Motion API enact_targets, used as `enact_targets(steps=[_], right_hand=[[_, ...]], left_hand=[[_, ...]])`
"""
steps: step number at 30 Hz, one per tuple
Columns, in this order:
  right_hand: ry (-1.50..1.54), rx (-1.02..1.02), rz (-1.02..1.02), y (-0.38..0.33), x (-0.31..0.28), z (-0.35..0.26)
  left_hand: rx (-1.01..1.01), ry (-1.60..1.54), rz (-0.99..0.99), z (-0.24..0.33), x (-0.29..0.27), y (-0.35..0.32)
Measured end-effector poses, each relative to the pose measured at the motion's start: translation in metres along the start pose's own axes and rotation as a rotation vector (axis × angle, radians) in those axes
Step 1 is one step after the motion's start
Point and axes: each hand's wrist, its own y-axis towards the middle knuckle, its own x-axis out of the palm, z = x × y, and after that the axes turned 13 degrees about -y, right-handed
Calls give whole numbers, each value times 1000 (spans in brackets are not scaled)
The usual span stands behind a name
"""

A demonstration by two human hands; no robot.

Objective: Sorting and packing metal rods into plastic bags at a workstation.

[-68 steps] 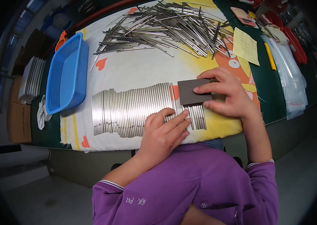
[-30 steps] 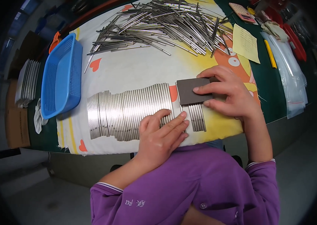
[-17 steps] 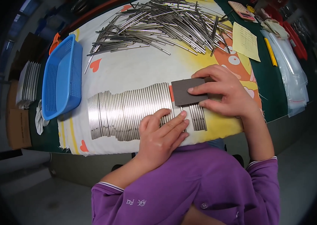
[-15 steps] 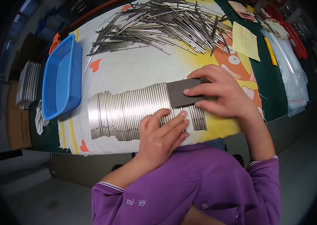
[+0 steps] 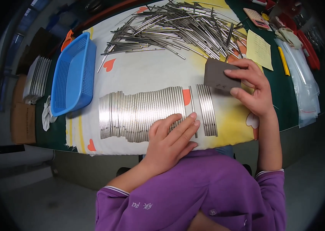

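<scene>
A long row of thin metal rods (image 5: 143,111) lies side by side on a pale printed cloth (image 5: 147,73). My left hand (image 5: 172,136) rests flat on the right end of that row, fingers together, holding nothing. A small separate group of rods (image 5: 206,109) lies just right of my fingertips. My right hand (image 5: 253,86) is raised beyond that group and grips a dark grey rectangular pad (image 5: 218,76) by its right edge. A loose heap of the same rods (image 5: 181,27) covers the far part of the cloth.
A blue plastic basket (image 5: 72,75) stands at the cloth's left edge, with a stack of flat pieces (image 5: 37,79) and a rag (image 5: 47,115) further left. A yellow paper sheet (image 5: 258,48), a calculator (image 5: 256,17) and clear plastic bags (image 5: 303,88) lie to the right.
My right hand has lifted the grey pad off the rods and carried it away, up and to the right. The small rod group it covered now shows. My left hand stayed put.
</scene>
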Motion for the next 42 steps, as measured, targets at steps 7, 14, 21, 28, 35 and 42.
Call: enact_targets(steps=[7,14,21,28,35,42], right_hand=[[-50,51,85,4,11,-4],[-53,69,111,3,13,-1],[-68,74,127,3,11,-5],[-66,80,123,2,10,-4],[-92,68,125,2,10,-4],[-110,53,125,3,11,-1]], left_hand=[[-61,122,8,-7,-15,-7],[-47,96,-33,-8,-10,-4],[68,-80,-185,0,-9,6],[-91,98,7,-19,-17,-9],[-81,85,-24,-16,-15,-7],[-87,65,-56,-11,-14,-1]])
